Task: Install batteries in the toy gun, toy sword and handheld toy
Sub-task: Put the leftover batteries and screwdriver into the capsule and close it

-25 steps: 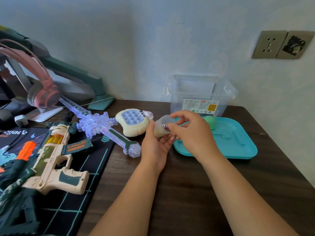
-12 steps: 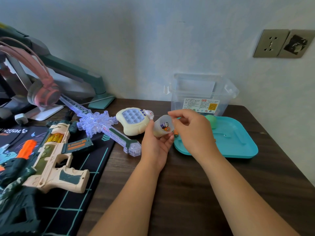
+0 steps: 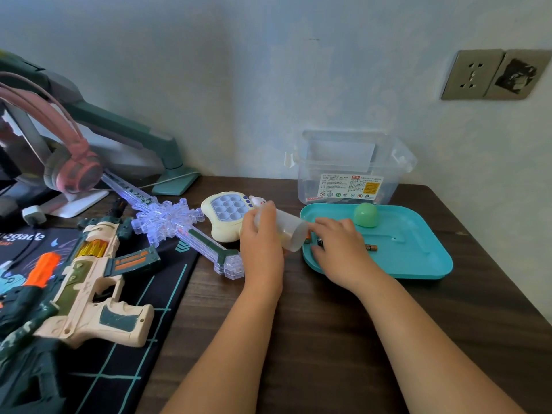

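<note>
Left hand (image 3: 263,234) grips the clear cup (image 3: 288,231), tipped sideways with its mouth at the teal tray (image 3: 418,264). Right hand (image 3: 337,246), apart from it, lies over the batteries (image 3: 370,248) there; whether it's pinching one, I can't tell. Best to lift them singly and check polarity. Handheld toy (image 3: 227,213), toy sword (image 3: 167,218) and toy gun (image 3: 89,282) wait to the left.

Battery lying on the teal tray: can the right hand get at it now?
Probably yes: the battery lies bare on the tray right beside the right hand, with nothing between them.
</note>
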Action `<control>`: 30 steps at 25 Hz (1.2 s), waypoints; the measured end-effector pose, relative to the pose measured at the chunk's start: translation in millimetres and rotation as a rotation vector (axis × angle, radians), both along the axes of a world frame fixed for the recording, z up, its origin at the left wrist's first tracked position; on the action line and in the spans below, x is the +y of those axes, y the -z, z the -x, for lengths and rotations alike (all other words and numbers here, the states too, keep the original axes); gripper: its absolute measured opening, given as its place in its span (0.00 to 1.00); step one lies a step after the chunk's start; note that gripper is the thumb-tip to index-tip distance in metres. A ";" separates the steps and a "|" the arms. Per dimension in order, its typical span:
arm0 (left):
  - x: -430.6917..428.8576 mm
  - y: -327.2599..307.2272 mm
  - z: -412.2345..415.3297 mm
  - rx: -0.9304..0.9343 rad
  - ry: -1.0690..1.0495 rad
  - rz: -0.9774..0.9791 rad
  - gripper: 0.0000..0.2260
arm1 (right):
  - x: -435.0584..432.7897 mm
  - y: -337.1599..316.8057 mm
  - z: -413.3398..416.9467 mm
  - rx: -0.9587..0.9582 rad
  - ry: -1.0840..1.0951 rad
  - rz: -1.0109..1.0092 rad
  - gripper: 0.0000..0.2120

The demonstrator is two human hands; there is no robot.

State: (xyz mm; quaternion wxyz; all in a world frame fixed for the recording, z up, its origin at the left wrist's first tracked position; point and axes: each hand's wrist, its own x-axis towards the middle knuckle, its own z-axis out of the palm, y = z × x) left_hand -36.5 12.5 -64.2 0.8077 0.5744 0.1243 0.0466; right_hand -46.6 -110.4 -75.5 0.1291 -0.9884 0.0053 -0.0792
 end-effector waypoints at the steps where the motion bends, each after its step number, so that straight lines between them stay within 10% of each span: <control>1: 0.2 -1.5 0.6 -0.046 -0.010 -0.019 0.05 | -0.3 0.5 -1.5 0.005 -0.002 0.006 0.21; 9: 6.3 5.4 -7.0 0.191 0.215 0.545 0.12 | 3.5 2.0 -1.0 -0.066 0.046 -0.162 0.11; 30: 6.4 12.8 -9.8 0.230 0.242 0.572 0.12 | -1.6 10.8 -10.7 -0.124 0.189 -0.250 0.07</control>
